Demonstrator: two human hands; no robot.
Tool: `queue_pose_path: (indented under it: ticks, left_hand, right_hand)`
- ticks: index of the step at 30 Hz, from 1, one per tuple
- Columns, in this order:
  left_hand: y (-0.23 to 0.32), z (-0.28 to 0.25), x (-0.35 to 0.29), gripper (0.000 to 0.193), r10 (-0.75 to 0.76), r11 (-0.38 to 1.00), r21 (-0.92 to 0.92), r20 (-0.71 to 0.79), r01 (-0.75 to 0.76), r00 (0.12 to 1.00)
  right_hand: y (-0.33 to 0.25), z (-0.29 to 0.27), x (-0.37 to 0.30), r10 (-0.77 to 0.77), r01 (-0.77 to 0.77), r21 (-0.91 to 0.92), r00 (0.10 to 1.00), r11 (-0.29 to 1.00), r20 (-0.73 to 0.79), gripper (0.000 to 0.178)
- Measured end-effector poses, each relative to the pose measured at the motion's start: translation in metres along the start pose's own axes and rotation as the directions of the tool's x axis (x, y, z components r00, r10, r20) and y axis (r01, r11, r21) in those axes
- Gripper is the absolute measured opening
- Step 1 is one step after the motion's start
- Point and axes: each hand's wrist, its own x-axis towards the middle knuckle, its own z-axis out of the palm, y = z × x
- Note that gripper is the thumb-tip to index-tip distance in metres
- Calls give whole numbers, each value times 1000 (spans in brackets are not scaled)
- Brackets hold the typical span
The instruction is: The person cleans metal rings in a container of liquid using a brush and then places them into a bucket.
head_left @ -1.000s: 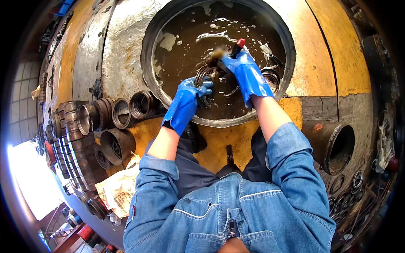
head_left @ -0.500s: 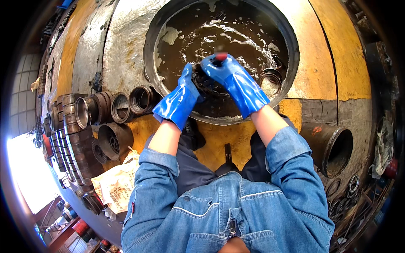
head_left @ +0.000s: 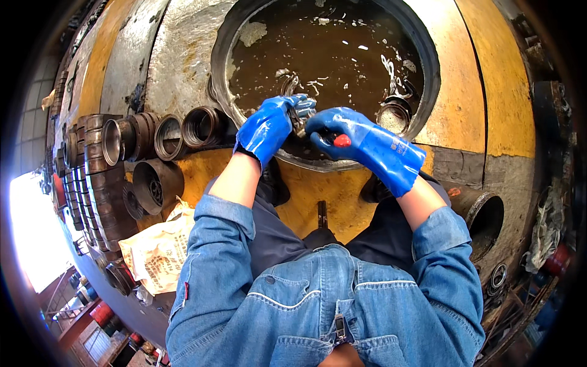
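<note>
Both hands wear long blue rubber gloves over the near side of a round dark tub [head_left: 431, 76] of murky brown liquid. My left hand [head_left: 266, 128] is closed on a wet, shiny metal part [head_left: 299, 125], mostly hidden by the fingers. Just right of it, my right hand [head_left: 358, 133] is wrapped round a dark handle with a red end [head_left: 342, 140]. The handle's working end is hidden at the metal part, so its kind does not show. A cylindrical metal piece [head_left: 394, 115] stands partly in the liquid at the tub's right side.
Metal rings and sleeves [head_left: 203, 127] line the floor to the left, near a wide hollow cylinder [head_left: 157, 185]. A printed sack [head_left: 160, 254] lies closer to me. On the right are a large pipe section [head_left: 483, 220] and small rings [head_left: 498, 276].
My right hand has shifted right and nearer, turning so the red end points toward me. My left hand has moved right, and its fingers now reach over the metal part. The liquid is calmer.
</note>
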Motion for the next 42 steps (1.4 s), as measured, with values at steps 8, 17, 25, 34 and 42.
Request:
queue_pose_path:
  ticks: [8, 17, 25, 34, 42]
  left_hand:
    - [-10, -5, 21, 48, -377, 690, -653, 43, 312, 925]
    - [29, 12, 57, 64, -798, 383, -803, -39, 457, 601]
    - [-31, -6, 40, 54, -197, 909, -392, -108, 140, 974]
    - [-22, -11, 56, 61, -627, 409, -743, 192, 530, 755]
    - [2, 5, 21, 46, -391, 646, -671, 120, 365, 913]
  right_hand:
    - [45, 4, -20, 333, -278, -405, 940, 871, 70, 20]
    - [7, -18, 36, 106, 7, 247, 890, 969, -444, 23]
    - [3, 9, 15, -9, 26, 72, 974, 997, -224, 19]
    - [-2, 5, -16, 257, -249, -80, 957, 965, 130, 29]
    - [32, -43, 2, 787, -765, 187, 608, 617, -108, 43]
